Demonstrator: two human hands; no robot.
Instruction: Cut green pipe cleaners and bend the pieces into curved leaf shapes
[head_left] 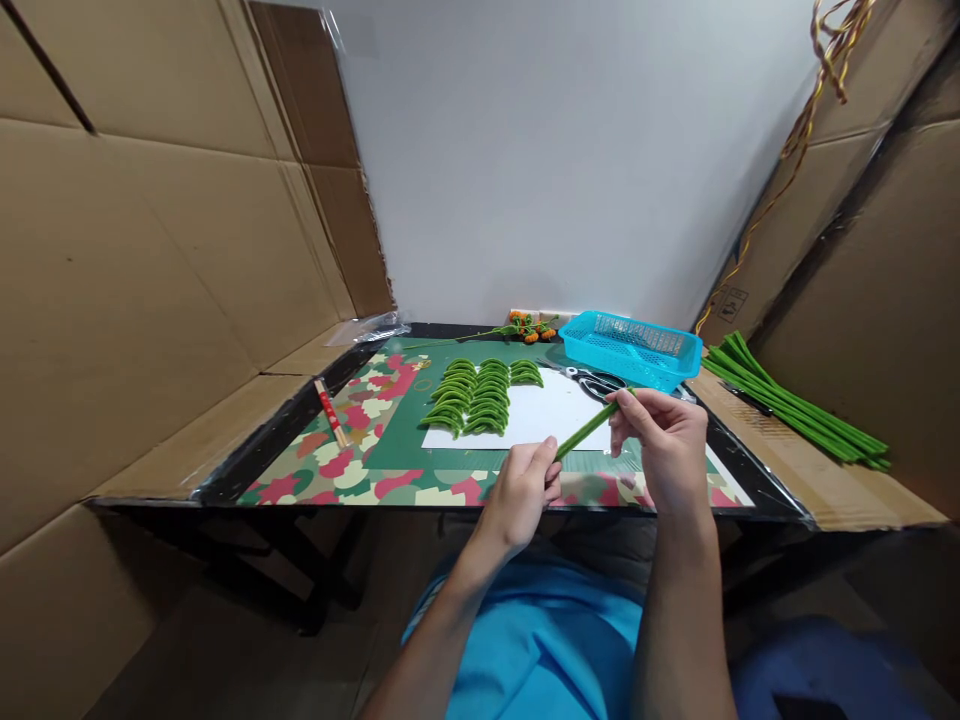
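Boxed in left and right by tall brown cardboard panels (135,250), matte and creased, with a plain white wall behind. Below, a black-rimmed table (247,465) under a glossy mat (352,470) printed in pink, cream and green camouflage, likely as a protective work surface. At the mat's middle, a flat white sheet (555,415), giving a pale backing to neat rows of short curved green pieces (480,395), fuzzy and crescent-shaped, seemingly grouped by kind. At far right on cardboard, a loose bundle of long straight green stems (795,410), near the right hand's side. Behind the sheet, a turquoise plastic mesh basket (630,350), with dark-handled scissors (592,380) just in front. Near the left edge, wooden chopsticks (330,410) banded in red. Closest to the body: left hand (521,490) and right hand (664,440), each closed in a fingertip pinch on one end of a single green fuzzy stem (589,428), held slanting above the mat's near edge, seemingly for control at both ends.
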